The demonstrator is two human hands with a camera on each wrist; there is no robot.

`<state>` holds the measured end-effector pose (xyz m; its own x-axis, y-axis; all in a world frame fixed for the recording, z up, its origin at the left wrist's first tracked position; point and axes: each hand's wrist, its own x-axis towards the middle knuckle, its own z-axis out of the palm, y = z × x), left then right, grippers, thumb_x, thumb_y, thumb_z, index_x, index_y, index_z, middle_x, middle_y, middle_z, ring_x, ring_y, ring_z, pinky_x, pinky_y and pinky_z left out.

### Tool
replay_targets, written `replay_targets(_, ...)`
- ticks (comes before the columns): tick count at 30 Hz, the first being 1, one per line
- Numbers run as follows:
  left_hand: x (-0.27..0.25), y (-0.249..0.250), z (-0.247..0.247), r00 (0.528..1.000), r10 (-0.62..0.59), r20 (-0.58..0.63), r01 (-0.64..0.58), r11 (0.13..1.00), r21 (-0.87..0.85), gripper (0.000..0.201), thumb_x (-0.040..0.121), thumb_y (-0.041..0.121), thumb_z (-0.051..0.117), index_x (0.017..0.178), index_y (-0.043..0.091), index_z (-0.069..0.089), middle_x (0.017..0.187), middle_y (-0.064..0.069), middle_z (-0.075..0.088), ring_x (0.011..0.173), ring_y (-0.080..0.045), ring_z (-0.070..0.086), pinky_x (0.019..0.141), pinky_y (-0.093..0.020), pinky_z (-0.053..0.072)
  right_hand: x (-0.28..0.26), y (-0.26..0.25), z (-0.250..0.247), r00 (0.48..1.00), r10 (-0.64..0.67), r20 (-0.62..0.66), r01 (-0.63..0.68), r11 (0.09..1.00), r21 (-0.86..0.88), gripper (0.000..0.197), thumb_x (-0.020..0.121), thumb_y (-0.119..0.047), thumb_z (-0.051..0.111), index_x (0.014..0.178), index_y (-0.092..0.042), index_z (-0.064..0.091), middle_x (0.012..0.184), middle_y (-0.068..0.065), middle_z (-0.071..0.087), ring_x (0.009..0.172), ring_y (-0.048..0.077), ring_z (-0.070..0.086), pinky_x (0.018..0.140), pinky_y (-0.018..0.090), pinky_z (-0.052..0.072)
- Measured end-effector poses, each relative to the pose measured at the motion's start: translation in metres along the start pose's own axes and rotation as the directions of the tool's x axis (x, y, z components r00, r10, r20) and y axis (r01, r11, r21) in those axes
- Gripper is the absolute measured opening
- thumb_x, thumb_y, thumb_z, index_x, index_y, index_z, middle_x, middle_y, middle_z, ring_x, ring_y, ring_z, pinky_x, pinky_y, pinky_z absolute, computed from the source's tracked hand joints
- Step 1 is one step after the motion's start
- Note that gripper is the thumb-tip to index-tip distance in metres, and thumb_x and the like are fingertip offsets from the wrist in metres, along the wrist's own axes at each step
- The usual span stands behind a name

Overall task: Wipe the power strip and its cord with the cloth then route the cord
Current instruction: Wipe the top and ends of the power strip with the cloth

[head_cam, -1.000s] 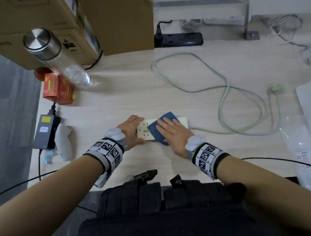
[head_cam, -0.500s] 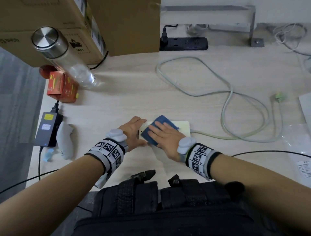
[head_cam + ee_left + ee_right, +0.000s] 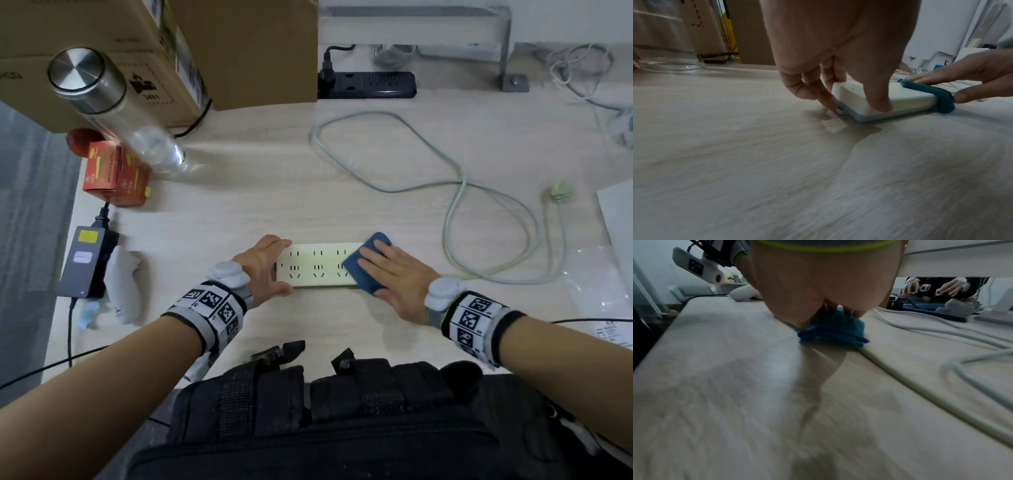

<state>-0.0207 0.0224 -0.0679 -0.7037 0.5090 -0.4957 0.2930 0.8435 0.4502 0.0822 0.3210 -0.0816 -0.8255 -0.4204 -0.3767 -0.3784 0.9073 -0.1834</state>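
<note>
A pale wooden desk (image 3: 239, 205) carries everything, with a big cardboard box (image 3: 171, 51) at its far left corner; the print on the box's side is too small and blurred to read beyond a few digits. Below the box stand a clear bottle (image 3: 120, 113) with a steel cap and a small orange carton (image 3: 113, 174) whose lettering is illegible. The white power strip (image 3: 318, 269) lies flat near the desk's front edge, its pale cord (image 3: 455, 205) looping away to the right. The left hand (image 3: 263, 267) clamps the strip's left end, thumb on the near side. The right hand (image 3: 394, 274), fingers straight, presses the blue cloth (image 3: 359, 270) onto the strip's right end.
</note>
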Motion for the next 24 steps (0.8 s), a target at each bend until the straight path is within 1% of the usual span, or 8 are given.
replay_targets(2,-0.001,0.0,0.002,1.0,-0.002,-0.015,0.002,1.0,-0.007,0.085,0.074,0.048,0.074,0.143,0.028,0.028,0.142,0.012,0.033,0.106,-0.019,0.055,0.09,-0.036,0.049,0.007,-0.014,0.002,0.999,-0.001,-0.035,0.001,1.0,0.0,0.059,0.091,-0.034,0.052,0.142,-0.006,0.04,0.151,0.008,0.037,0.141,0.033,0.028,0.111,0.046,0.033)
replay_targets(4,-0.002,0.0,0.003,1.0,-0.014,-0.018,0.013,1.0,-0.011,0.084,0.075,0.047,0.073,0.143,0.028,0.028,0.142,0.013,0.033,0.105,-0.02,0.056,0.09,-0.036,0.049,0.02,-0.033,0.003,0.993,-0.058,-0.099,0.056,0.998,-0.02,0.058,0.088,-0.028,0.061,0.139,-0.004,0.044,0.148,0.01,0.041,0.138,0.035,0.034,0.111,0.045,0.03)
replay_targets(7,-0.001,0.0,0.004,0.999,-0.01,-0.03,0.01,1.0,-0.003,0.085,0.074,0.047,0.074,0.143,0.028,0.029,0.141,0.011,0.034,0.102,-0.021,0.057,0.09,-0.038,0.049,0.043,-0.058,0.005,0.982,-0.142,-0.123,0.147,0.989,0.033,0.056,0.093,-0.023,0.054,0.143,-0.006,0.038,0.152,0.009,0.033,0.142,0.034,0.024,0.115,0.043,0.021)
replay_targets(10,-0.001,-0.003,0.008,0.998,0.03,-0.063,-0.029,1.0,0.006,0.085,0.072,0.045,0.076,0.142,0.023,0.034,0.14,0.006,0.038,0.101,-0.022,0.059,0.089,-0.039,0.049,0.067,-0.081,-0.002,0.967,-0.221,-0.125,0.232,0.97,0.079,0.056,0.091,-0.014,0.054,0.143,-0.006,0.037,0.153,0.01,0.032,0.143,0.035,0.02,0.115,0.045,0.021)
replay_targets(12,-0.001,-0.004,0.01,0.997,0.044,-0.066,-0.044,0.999,0.006,0.083,0.072,0.041,0.076,0.142,0.021,0.035,0.139,0.004,0.039,0.104,-0.023,0.059,0.089,-0.04,0.049,0.078,-0.089,-0.008,0.967,-0.235,-0.103,0.245,0.964,0.103,0.059,0.09,-0.009,0.05,0.146,-0.009,0.032,0.156,0.008,0.025,0.145,0.034,0.011,0.116,0.043,0.012)
replay_targets(16,0.0,-0.004,0.01,0.996,0.053,-0.069,-0.052,0.998,0.019,0.085,0.072,0.044,0.076,0.142,0.021,0.035,0.139,0.003,0.039,0.103,-0.023,0.058,0.088,-0.041,0.05,0.066,-0.072,-0.003,0.968,-0.2,-0.149,0.22,0.966,0.139,0.067,0.085,-0.002,0.052,0.147,-0.019,0.032,0.158,0.008,0.018,0.146,0.033,0.005,0.117,0.046,0.01)
replay_targets(21,0.001,-0.006,0.009,0.999,0.02,-0.034,-0.018,0.998,0.054,0.086,0.073,0.054,0.071,0.142,0.029,0.027,0.141,0.012,0.033,0.099,-0.024,0.057,0.086,-0.037,0.049,0.01,-0.012,0.011,0.966,-0.112,-0.232,0.145,0.981,0.129,0.072,0.086,-0.004,0.061,0.146,-0.025,0.025,0.154,0.011,0.026,0.143,0.033,0.016,0.113,0.05,0.02)
replay_targets(24,0.001,-0.009,0.011,0.999,0.017,-0.03,-0.015,0.999,0.046,0.087,0.073,0.055,0.071,0.143,0.03,0.026,0.142,0.012,0.032,0.099,-0.025,0.058,0.085,-0.035,0.049,-0.009,0.009,0.016,0.976,-0.093,-0.195,0.107,0.992,0.061,0.085,0.079,0.0,0.067,0.147,-0.025,0.023,0.155,0.01,0.025,0.142,0.032,0.017,0.113,0.048,0.018)
